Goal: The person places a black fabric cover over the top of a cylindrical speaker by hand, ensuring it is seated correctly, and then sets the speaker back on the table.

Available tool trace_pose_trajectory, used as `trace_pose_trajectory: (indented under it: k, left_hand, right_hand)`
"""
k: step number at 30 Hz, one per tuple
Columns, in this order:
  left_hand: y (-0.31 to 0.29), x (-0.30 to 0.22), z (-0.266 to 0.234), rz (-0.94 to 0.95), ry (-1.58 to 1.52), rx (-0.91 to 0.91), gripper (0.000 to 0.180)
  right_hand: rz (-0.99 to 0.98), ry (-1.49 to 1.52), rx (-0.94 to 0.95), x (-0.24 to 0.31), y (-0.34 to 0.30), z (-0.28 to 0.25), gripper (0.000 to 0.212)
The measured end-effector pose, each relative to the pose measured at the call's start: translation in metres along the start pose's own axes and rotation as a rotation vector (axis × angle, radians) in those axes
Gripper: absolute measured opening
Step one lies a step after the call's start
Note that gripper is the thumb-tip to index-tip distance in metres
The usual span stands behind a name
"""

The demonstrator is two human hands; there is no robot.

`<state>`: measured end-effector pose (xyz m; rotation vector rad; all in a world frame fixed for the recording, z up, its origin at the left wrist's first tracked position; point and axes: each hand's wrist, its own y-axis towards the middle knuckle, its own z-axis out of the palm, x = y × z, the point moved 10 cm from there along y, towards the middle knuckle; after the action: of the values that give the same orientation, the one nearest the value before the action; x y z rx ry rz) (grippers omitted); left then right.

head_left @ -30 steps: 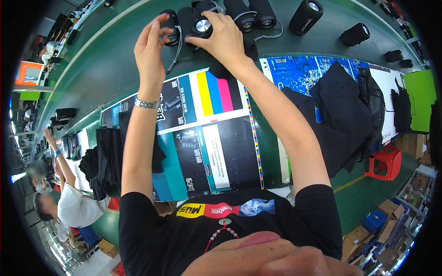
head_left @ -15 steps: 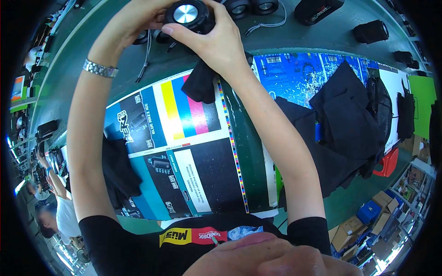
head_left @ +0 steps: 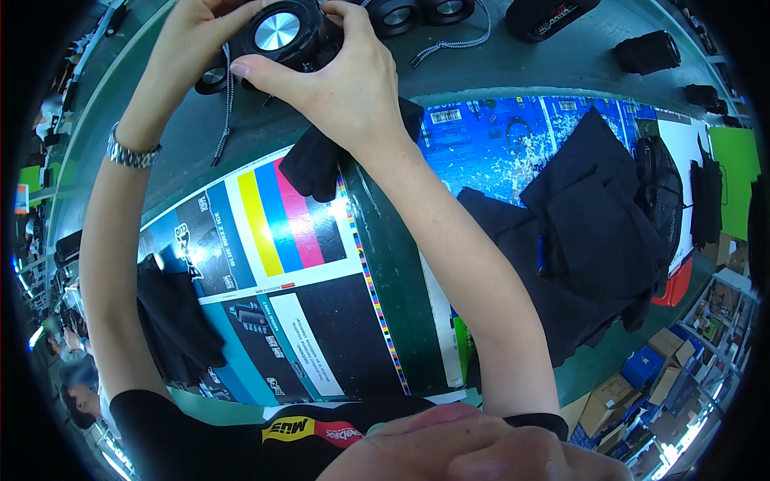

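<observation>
While both hands close around it at the far edge of the scene, a small round black speaker (head_left: 281, 36) with a shiny silver face sits lifted just above the green belt (head_left: 513, 68). The left hand (head_left: 188, 40) wraps its left side, fingers curled over the far rim, a metal watch (head_left: 132, 154) on the wrist. The right hand (head_left: 345, 80) grips the near and right side, thumb lying across the front just below the silver disc — both hands are shut firmly on the speaker. A braided grey cord (head_left: 227, 104) hangs from it toward the near left. Just right of the hands lie 2 more round speakers (head_left: 417, 12) with a cord of their own, and farther right a long black speaker (head_left: 549, 16) and a smaller one (head_left: 646, 52). Near the right wrist a black cloth pouch (head_left: 321, 160) rests on printed colour sheets (head_left: 273, 256). To the right, black pouches (head_left: 593, 232) are piled on a blue sheet (head_left: 497, 136).
</observation>
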<state>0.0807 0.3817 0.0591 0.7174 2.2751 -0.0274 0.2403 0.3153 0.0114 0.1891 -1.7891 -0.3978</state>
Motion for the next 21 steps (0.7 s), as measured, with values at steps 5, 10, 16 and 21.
trace_pose_trajectory:
  k: [5,10,16,21]
  left_hand:
    - [-0.014,-0.115,-0.001,0.331,0.577,-0.405,0.013]
    - [-0.028,-0.111,0.002,0.337,0.398,-0.221,0.014]
    - [-0.036,-0.09,-0.012,0.095,0.238,-0.162,0.013]
    - [-0.032,-0.058,-0.014,-0.043,0.278,-0.017,0.028]
  right_hand:
    - [0.04,0.014,0.054,-0.01,0.004,-0.004,0.101]
    - [0.059,0.081,0.12,-0.018,0.001,0.003,0.102]
    - [-0.187,-0.052,0.032,0.022,-0.011,0.007,0.082]
    - [-0.132,-0.101,0.068,0.024,-0.006,0.013,0.083]
